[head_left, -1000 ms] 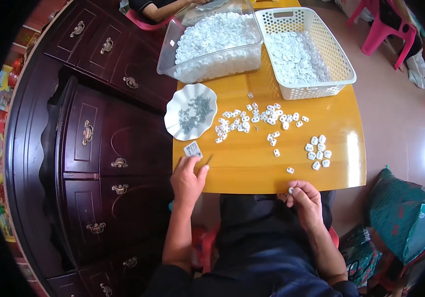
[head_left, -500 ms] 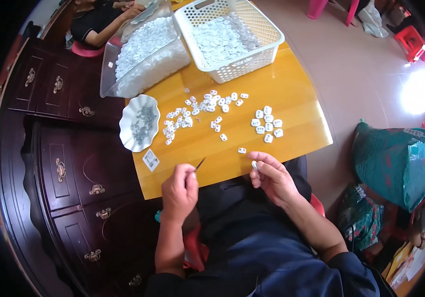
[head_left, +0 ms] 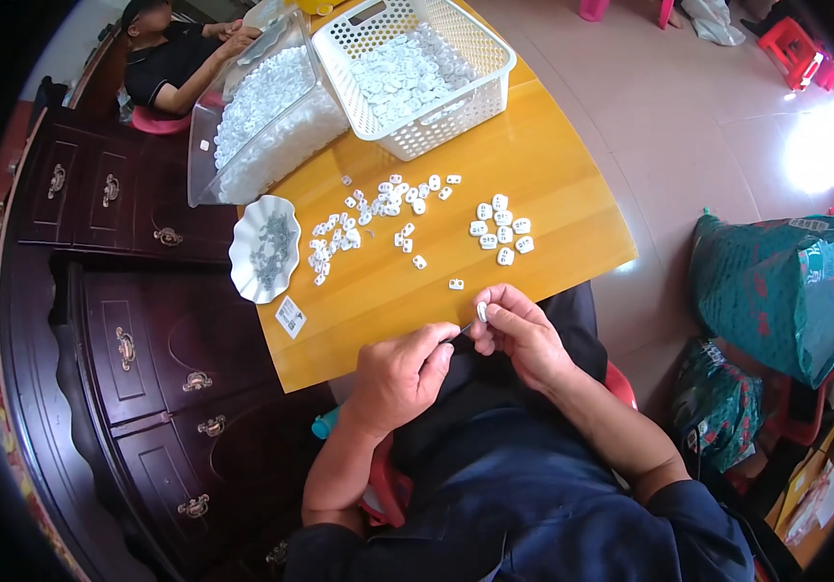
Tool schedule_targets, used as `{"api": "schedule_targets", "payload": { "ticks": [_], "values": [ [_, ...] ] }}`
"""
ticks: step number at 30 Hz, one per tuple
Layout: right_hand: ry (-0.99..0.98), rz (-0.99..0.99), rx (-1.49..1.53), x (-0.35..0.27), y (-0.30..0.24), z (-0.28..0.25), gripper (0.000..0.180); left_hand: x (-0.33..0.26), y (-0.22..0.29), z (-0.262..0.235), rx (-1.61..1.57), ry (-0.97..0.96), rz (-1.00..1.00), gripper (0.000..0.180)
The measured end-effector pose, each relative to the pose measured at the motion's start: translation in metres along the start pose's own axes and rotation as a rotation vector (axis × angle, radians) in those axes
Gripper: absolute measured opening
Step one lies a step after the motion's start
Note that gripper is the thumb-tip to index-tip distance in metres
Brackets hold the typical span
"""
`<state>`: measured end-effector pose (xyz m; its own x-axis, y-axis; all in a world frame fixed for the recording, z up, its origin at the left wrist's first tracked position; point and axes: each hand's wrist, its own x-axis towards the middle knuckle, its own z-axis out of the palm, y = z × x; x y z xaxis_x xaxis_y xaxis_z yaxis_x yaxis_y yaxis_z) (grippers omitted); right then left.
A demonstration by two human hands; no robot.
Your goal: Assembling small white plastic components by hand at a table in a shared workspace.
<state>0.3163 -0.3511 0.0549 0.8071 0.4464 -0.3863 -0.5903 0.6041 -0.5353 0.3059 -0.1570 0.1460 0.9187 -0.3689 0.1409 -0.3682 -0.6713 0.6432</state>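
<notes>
My left hand is closed around a thin dark pointed tool, whose tip reaches the fingers of my right hand. Pinched on edge in that right hand is a small white plastic piece. Just beyond it, a single white two-holed piece lies on the yellow wooden table. A loose scatter of similar pieces spreads across the middle. Off to the right, several pieces with dark marks form a cluster. A scalloped white dish at the left holds small greyish bits.
At the back stand a clear bin and a cream perforated basket, both filled with white pieces. A label lies near the left edge. Dark drawers flank the table. Another person sits far left; green bags stand right.
My left hand has moved right with the tool, bringing its tip to the piece in my right hand. The right hand has shifted slightly left. The head view has shifted a little.
</notes>
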Motion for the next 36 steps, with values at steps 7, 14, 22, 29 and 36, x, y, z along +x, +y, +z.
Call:
{"api": "schedule_targets", "payload": {
  "ticks": [7, 14, 22, 29, 36],
  "values": [
    [-0.040, -0.097, -0.131, -0.001, 0.004, 0.000, 0.017, 0.004, 0.001, -0.004, 0.059, -0.045, -0.025, 0.015],
    [-0.055, -0.141, -0.225, -0.001, 0.006, 0.002, 0.017, 0.003, -0.004, -0.001, 0.051, -0.048, -0.035, 0.014],
    [-0.042, -0.184, -0.322, 0.001, 0.009, 0.003, 0.017, 0.007, -0.014, -0.003, -0.041, -0.116, -0.056, 0.015],
    [-0.055, -0.148, -0.405, 0.001, 0.009, -0.001, 0.017, 0.019, -0.026, -0.013, -0.277, -0.258, -0.177, 0.016],
    [-0.093, -0.104, -0.424, 0.001, 0.009, -0.001, 0.018, 0.026, -0.038, -0.021, -0.391, -0.443, -0.235, 0.016]
  ]
}}
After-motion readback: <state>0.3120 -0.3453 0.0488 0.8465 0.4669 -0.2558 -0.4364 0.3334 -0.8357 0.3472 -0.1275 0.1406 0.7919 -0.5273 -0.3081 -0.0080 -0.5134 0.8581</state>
